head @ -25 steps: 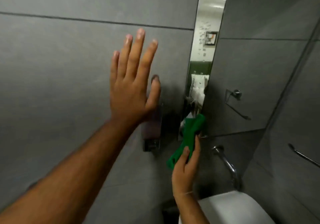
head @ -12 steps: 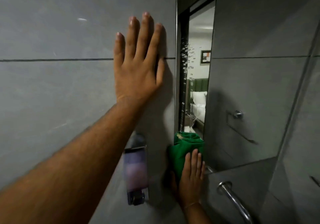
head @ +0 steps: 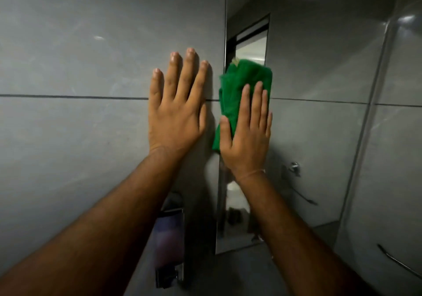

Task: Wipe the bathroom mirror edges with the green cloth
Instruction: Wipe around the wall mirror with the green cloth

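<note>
Right hand (head: pixel 246 135), flat-palmed, presses green cloth (head: pixel 242 76) on mirror (head: pixel 319 67) left edge, frame centre; left hand (head: pixel 175 113) splayed flat on wall (head: pixel 68 55).

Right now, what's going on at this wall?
A person is wiping the left edge of the bathroom mirror. The right hand lies flat on the green cloth, pressing it against the mirror's edge about level with the tile joint. The left hand is spread flat and empty on the grey wall tile just beside it. A wall-mounted dispenser hangs below, untouched.
</note>
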The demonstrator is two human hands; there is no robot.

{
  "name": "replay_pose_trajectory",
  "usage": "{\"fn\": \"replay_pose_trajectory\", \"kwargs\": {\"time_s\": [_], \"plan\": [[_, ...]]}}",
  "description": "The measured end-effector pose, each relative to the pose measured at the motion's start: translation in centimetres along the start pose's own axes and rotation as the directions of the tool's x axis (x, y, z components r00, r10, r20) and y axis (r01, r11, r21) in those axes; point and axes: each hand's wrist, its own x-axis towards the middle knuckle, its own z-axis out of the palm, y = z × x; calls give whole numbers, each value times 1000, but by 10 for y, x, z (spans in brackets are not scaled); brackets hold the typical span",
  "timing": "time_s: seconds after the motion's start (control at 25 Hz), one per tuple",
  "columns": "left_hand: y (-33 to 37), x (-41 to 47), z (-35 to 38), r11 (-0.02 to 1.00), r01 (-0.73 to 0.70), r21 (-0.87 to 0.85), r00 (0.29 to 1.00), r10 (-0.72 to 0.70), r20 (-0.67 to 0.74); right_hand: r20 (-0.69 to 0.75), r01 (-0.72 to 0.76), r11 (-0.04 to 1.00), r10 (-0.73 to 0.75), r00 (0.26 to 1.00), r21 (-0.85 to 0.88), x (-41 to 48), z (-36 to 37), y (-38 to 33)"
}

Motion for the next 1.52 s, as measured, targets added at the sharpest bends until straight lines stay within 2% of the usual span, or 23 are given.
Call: {"fn": "replay_pose_trajectory", "kwargs": {"time_s": [0.12,0.24,0.6,0.92,1.16,1.24,1.4,1.52], "plan": [[0,0,2,999,11,-32,1000,-12,-11,-97,34,999,-37,995,-34,84,4,-17],[-2,-2,5,999,14,-50,1000,-14,-9,-122,67,997,-72,990,-42,140,4,-30],[-3,-3,5,997,2,-75,1000,-2,9,-99,108,993,-112,989,-46,167,-6,-13],[-3,-2,8,999,4,-50,1000,-4,5,-86,-162,987,163,983,10,203,-20,111],[-2,-2,10,1000,4,-26,1000,-4,0,-34,-437,899,436,899,-38,215,-45,238],[-2,-1,9,1000,4,-21,1000,-4,3,-14,-474,880,474,881,-26,214,-48,258],[-1,-2,9,1000,10,-25,1000,-10,-1,-15,-458,889,458,889,12,205,-46,270],[-2,-2,9,999,2,-46,1000,-2,10,7,-448,893,448,894,30,164,-42,281]]}}
